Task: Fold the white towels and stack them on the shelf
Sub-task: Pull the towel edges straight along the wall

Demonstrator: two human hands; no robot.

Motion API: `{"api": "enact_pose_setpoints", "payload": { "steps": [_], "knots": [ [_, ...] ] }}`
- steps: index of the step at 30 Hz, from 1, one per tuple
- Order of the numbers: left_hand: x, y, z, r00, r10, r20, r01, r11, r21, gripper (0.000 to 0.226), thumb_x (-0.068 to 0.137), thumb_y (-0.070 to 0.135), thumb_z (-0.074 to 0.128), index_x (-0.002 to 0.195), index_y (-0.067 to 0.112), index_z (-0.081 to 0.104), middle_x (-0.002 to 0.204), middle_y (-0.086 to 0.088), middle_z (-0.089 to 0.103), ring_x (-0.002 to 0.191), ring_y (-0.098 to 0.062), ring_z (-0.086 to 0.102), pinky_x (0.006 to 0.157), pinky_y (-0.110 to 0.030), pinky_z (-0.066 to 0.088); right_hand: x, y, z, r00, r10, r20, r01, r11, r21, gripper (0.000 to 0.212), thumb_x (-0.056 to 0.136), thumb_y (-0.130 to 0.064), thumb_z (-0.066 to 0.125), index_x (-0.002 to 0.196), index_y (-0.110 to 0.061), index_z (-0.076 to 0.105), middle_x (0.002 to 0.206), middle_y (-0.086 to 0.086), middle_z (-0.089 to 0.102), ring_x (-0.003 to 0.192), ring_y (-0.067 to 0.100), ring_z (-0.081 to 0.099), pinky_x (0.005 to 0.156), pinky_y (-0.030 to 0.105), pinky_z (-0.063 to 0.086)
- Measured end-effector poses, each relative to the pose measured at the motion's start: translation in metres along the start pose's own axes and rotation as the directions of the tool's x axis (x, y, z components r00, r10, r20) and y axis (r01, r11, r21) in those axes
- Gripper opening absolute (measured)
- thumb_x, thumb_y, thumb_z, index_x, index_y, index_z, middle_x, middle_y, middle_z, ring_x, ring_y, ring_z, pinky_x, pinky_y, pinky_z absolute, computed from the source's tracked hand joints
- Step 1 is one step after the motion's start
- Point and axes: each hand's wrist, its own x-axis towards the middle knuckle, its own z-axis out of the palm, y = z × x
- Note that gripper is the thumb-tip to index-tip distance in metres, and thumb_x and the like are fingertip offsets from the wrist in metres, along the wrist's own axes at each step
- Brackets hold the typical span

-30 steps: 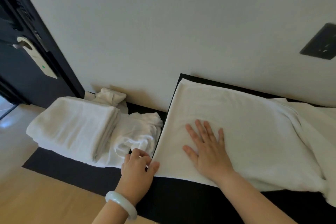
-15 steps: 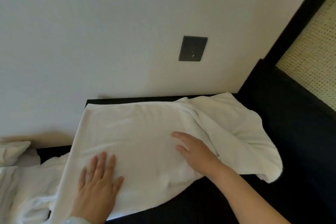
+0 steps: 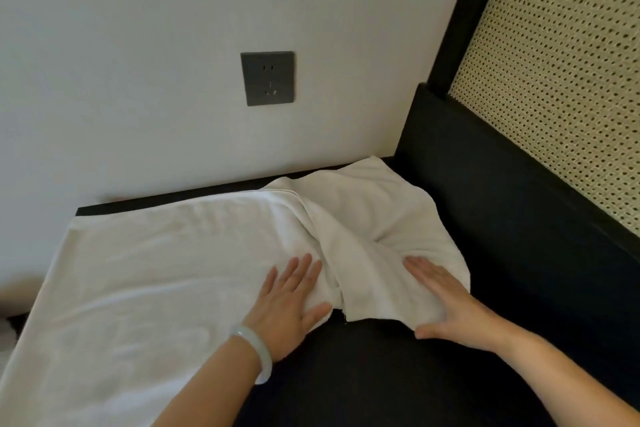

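Observation:
A large white towel (image 3: 156, 281) lies spread over the black shelf top (image 3: 374, 374), its right end bunched and creased near the corner. My left hand (image 3: 291, 305), with a pale bangle on the wrist, presses flat on the towel just left of the crease, fingers straight. My right hand (image 3: 446, 305) lies flat on the rumpled right end, fingers straight and thumb at the towel's front edge on the black surface.
A white wall with a dark socket plate (image 3: 267, 78) runs behind the shelf. A black frame (image 3: 519, 191) with a woven cane panel (image 3: 561, 80) closes off the right side. A bit of other white cloth (image 3: 5, 333) shows at the far left edge.
The view has swung right, away from the folded stack and the door. Both hands have slid rightwards along the towel; the right hand now lies on its bunched right end.

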Motion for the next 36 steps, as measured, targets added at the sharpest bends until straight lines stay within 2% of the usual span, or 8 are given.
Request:
{"api": "enact_pose_setpoints", "payload": {
  "steps": [5, 8, 11, 13, 18, 25, 32, 36],
  "knots": [
    [0.002, -0.005, 0.003, 0.999, -0.012, 0.039, 0.012, 1.000, -0.015, 0.082, 0.087, 0.077, 0.013, 0.149, 0.037, -0.024, 0.156, 0.017, -0.029, 0.144, -0.007, -0.027, 0.119, -0.036, -0.019, 0.016, -0.005, -0.014, 0.948, -0.076, -0.308, 0.079, 0.997, -0.003, 0.042, 0.092, -0.037, 0.065, 0.127, -0.053, 0.048, 0.132, -0.022, 0.056, 0.128, 0.003, 0.049, 0.109, 0.021, 0.032],
    [0.003, -0.007, 0.000, 0.996, 0.007, 0.094, -0.005, 1.000, -0.013, 0.102, 0.079, 0.085, 0.027, 0.147, 0.033, -0.029, 0.155, 0.015, -0.032, 0.143, -0.007, -0.031, 0.118, -0.037, -0.021, 0.020, -0.021, -0.070, 0.993, 0.029, 0.116, -0.032, 0.999, 0.024, 0.033, 0.080, -0.063, 0.062, 0.103, -0.040, 0.070, 0.106, -0.015, 0.070, 0.104, 0.010, 0.065, 0.095, 0.032, 0.051],
    [0.005, -0.009, -0.009, 0.985, 0.028, 0.168, -0.023, 0.999, -0.027, 0.115, 0.076, 0.083, 0.047, 0.147, 0.035, -0.029, 0.155, 0.016, -0.033, 0.143, -0.008, -0.032, 0.118, -0.038, -0.020, 0.035, -0.023, -0.135, 0.968, 0.047, 0.247, -0.140, 0.917, 0.373, 0.056, 0.077, -0.056, 0.077, 0.111, -0.011, 0.072, 0.110, 0.011, 0.072, 0.104, 0.030, 0.068, 0.095, 0.047, 0.053],
    [0.006, -0.009, -0.018, 0.983, 0.004, 0.183, 0.015, 0.995, -0.099, 0.113, 0.075, 0.082, 0.049, 0.146, 0.040, -0.029, 0.155, 0.019, -0.029, 0.144, -0.006, -0.028, 0.119, -0.038, -0.018, 0.057, -0.024, -0.156, 0.967, 0.243, 0.073, -0.241, 0.785, 0.572, 0.060, 0.076, -0.049, 0.080, 0.119, -0.008, 0.069, 0.106, 0.016, 0.073, 0.101, 0.035, 0.069, 0.089, 0.047, 0.055],
    [0.004, -0.015, -0.022, 0.989, -0.123, 0.085, 0.136, 0.977, -0.164, 0.088, 0.080, 0.079, 0.023, 0.148, 0.041, -0.018, 0.156, 0.020, -0.019, 0.144, -0.001, -0.021, 0.120, -0.033, -0.013, 0.088, -0.006, -0.120, 0.816, 0.558, -0.152, -0.400, 0.734, 0.548, 0.083, 0.093, -0.066, 0.048, 0.151, -0.008, 0.036, 0.139, 0.015, 0.053, 0.115, 0.032, 0.056, 0.079, 0.035, 0.045],
    [-0.007, -0.019, -0.005, 0.990, -0.135, -0.035, 0.134, 0.991, -0.012, 0.068, 0.091, 0.061, 0.004, 0.149, 0.035, -0.018, 0.156, 0.017, -0.028, 0.141, -0.001, -0.030, 0.117, -0.027, -0.020, 0.002, 0.025, -0.064, 0.841, 0.529, -0.114, -0.250, 0.566, 0.785, 0.035, 0.079, -0.028, 0.079, 0.108, -0.010, 0.070, 0.096, 0.007, 0.077, 0.095, 0.028, 0.071, 0.082, 0.042, 0.055],
    [-0.012, -0.018, 0.005, 0.984, -0.129, -0.123, 0.135, 0.990, 0.045, 0.074, 0.085, 0.067, -0.012, 0.151, 0.035, -0.014, 0.156, 0.015, -0.027, 0.143, -0.002, -0.029, 0.119, -0.032, -0.016, -0.014, 0.014, -0.064, 0.883, 0.464, -0.074, -0.169, 0.460, 0.871, 0.027, 0.096, -0.001, 0.053, 0.115, -0.012, 0.069, 0.107, 0.006, 0.076, 0.105, 0.026, 0.066, 0.091, 0.036, 0.048],
    [-0.011, -0.019, 0.008, 0.981, -0.129, -0.145, 0.136, 0.990, 0.041, 0.073, 0.086, 0.068, -0.012, 0.151, 0.035, -0.016, 0.157, 0.017, -0.025, 0.142, 0.001, -0.029, 0.119, -0.031, -0.016, -0.010, 0.007, -0.069, 0.837, 0.524, -0.159, -0.370, 0.755, 0.542, 0.015, 0.097, -0.010, 0.055, 0.109, -0.014, 0.063, 0.108, 0.006, 0.067, 0.098, 0.022, 0.062, 0.078, 0.033, 0.048]
  ]
}}
